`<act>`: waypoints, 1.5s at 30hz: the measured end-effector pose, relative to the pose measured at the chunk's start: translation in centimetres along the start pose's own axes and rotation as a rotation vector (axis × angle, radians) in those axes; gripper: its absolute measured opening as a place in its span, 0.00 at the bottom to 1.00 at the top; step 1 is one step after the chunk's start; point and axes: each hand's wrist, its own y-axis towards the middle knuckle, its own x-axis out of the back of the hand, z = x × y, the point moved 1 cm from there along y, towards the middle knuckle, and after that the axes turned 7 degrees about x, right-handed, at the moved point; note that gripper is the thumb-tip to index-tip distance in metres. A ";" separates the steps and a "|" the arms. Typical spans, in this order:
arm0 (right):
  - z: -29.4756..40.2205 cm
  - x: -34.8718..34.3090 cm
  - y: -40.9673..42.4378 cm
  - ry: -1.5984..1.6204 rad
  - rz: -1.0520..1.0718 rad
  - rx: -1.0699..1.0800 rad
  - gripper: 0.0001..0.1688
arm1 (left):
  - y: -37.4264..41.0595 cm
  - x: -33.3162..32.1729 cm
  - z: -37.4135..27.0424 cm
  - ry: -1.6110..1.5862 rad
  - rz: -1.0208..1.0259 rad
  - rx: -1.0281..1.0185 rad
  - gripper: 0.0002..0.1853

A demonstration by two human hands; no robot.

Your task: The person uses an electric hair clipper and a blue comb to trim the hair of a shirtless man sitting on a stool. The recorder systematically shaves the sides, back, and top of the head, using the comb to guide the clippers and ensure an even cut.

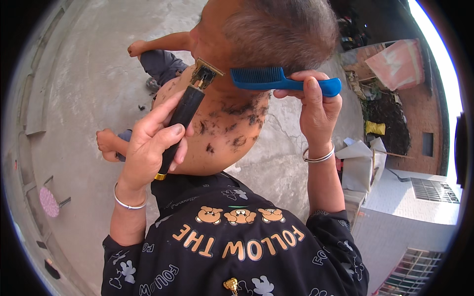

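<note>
In my left hand (155,140) is a black cordless hair trimmer (183,111) with a gold T-shaped blade, pointing up beside the neck of a seated person. My right hand (318,103) grips the handle of a blue plastic comb (259,79), its teeth turned toward the short hair (285,33) at the lower edge of that person's head. A gap separates blade and comb. Dark hair clippings (237,109) are scattered over the person's bare shoulders and back (218,159). The head faces left in the view, and its top is cut off by the frame edge.
The person's forearms rest near dark grey shorts (161,66). On the concrete floor (85,92) at left stands a small stool with a pink seat (49,201). At right are white sheets (357,166), a brick wall (426,111) and a white building with a barred window (435,190).
</note>
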 end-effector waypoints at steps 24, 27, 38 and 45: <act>-2.0 -1.3 0.1 0.327 -0.194 0.001 0.17 | 0.6 -1.5 -0.6 0.098 -0.021 -0.025 0.27; -2.1 -1.1 0.3 0.301 -0.165 0.023 0.18 | 1.1 -1.2 -0.5 0.101 -0.009 -0.005 0.27; -1.9 -0.8 0.7 0.295 -0.138 -0.001 0.18 | 2.5 -1.2 -1.8 0.195 0.050 0.050 0.29; -1.8 -0.9 0.7 0.304 -0.136 -0.001 0.18 | 3.0 -1.6 -2.6 0.237 0.073 0.047 0.28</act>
